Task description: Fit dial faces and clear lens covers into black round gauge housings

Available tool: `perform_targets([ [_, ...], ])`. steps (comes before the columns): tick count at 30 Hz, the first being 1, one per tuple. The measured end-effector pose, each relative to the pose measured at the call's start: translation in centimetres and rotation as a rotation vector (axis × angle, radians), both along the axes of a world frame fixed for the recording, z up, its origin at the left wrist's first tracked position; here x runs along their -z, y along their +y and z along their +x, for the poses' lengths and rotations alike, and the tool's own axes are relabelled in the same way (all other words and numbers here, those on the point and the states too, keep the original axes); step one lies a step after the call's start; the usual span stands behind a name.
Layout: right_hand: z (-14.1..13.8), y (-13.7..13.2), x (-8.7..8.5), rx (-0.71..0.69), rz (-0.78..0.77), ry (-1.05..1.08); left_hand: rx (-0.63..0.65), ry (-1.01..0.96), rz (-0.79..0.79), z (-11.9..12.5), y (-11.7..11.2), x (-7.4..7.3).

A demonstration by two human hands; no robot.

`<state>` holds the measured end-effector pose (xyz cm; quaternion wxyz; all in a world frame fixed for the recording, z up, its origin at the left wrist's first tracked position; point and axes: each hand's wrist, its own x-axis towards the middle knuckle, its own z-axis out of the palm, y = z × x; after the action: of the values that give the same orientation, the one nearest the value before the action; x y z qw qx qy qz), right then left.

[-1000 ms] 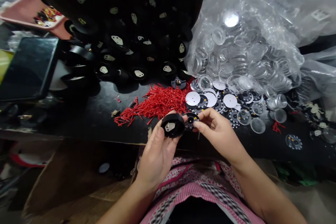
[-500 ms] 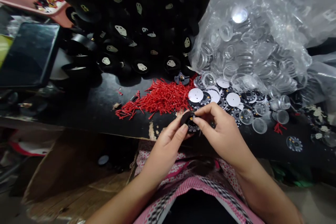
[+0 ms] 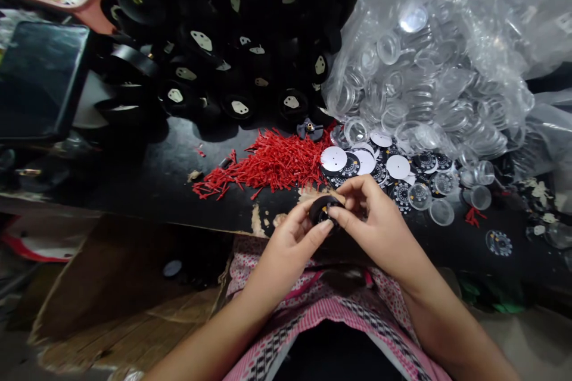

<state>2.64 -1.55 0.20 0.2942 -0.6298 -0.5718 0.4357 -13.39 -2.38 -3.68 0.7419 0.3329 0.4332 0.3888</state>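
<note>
The left hand [image 3: 292, 241] grasps a black round case [image 3: 316, 208], and the right hand [image 3: 375, 214] pinches the printed dial [image 3: 325, 212] against it. The case is on the near side of the red pointer pile [image 3: 281, 161]; to the right of this pile lie loose dial discs [image 3: 397, 167] and clear round covers [image 3: 420, 196].
</note>
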Motion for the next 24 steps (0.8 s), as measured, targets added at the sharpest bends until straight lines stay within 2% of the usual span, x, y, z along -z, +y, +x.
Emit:
perform_targets([
  [3, 0.0, -0.8, -0.2, -0.085, -0.018, 0.028, 0.037, 0.078, 0.022, -0.4, -0.2, -0.3],
  [6, -0.1, -0.9, -0.5, -0.155, 0.038, 0.023, 0.068, 0.151, 0.057, -1.3, -0.4, -0.3],
  [8, -0.3, -0.2, -0.5, -0.210, 0.098, -0.022, 0.037, 0.175, 0.050, -2.1, -0.4, -0.1],
  [10, -0.6, 1.0, -0.1, -0.245, 0.192, -0.231, -0.053, 0.160, 0.018, -2.7, -0.3, 0.2],
  [13, -1.5, 3.1, 0.7, -0.256, 0.316, -0.720, -0.205, 0.056, -0.051, -3.1, 0.0, 0.3],
  [15, -2.2, 4.1, 1.2, -0.291, 0.360, -0.918, -0.270, -0.029, -0.097, -3.0, 0.3, 0.1],
  [19, -3.2, 4.5, 1.4, -0.324, 0.430, -1.038, -0.341, -0.131, -0.122, -2.5, 0.6, -0.3],
  [24, -3.2, 4.3, 1.5, -0.324, 0.426, -0.997, -0.349, -0.176, -0.071, -2.0, 0.9, -0.2],
])
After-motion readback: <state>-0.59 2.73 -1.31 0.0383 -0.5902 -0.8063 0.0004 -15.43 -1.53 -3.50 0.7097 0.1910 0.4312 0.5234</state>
